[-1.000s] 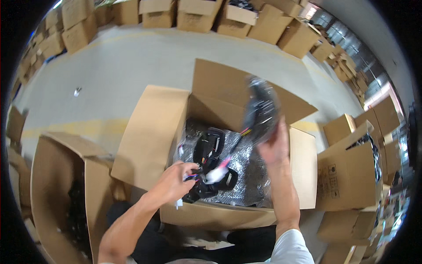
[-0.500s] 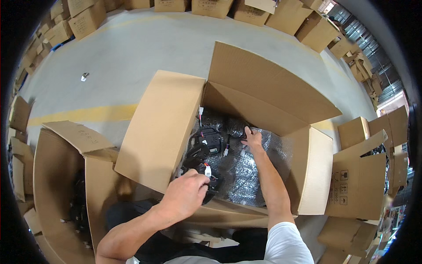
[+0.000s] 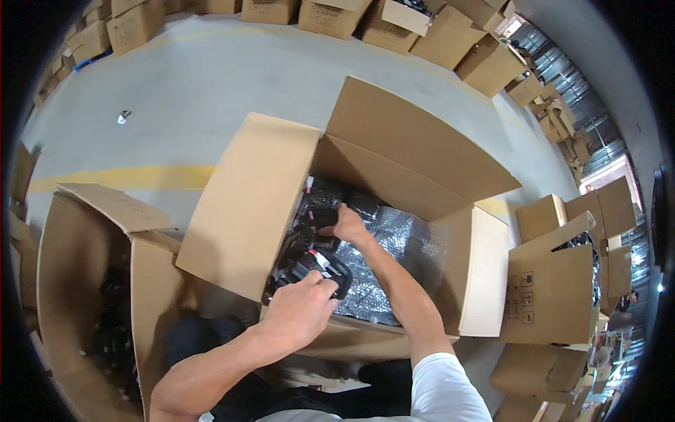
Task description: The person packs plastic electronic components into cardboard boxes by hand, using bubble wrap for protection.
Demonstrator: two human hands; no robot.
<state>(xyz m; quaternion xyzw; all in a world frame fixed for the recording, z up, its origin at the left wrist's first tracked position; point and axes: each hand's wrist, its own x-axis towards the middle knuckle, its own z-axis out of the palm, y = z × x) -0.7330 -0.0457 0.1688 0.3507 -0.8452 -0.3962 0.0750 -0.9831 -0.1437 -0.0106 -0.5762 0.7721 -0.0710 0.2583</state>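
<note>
In front of me is a large open cardboard box (image 3: 485,271), its flaps folded out. Clear bubble wrap (image 3: 380,281) covers much of what lies inside. At the box's near left corner, my left hand (image 3: 304,307) is closed on the edge of a black plastic part (image 3: 342,273). A white connector (image 3: 320,259) on a red wire shows just above that part. Deeper in, my right hand (image 3: 349,225) has its fingers and thumb round another black plastic part (image 3: 322,216) on the left side. A second white connector (image 3: 309,184) sticks up by the left wall.
To the left stands another open box (image 3: 156,309) with black parts inside. A box with printed symbols (image 3: 552,288) is close on the right. Many cartons (image 3: 330,17) line the far side of the grey floor, which has a yellow stripe (image 3: 126,178) and a small cup-like object (image 3: 124,117).
My right hand has moved left, from the bubble wrap to a black part. The part at my left hand now shows more of its rim. The whole view has shifted slightly.
</note>
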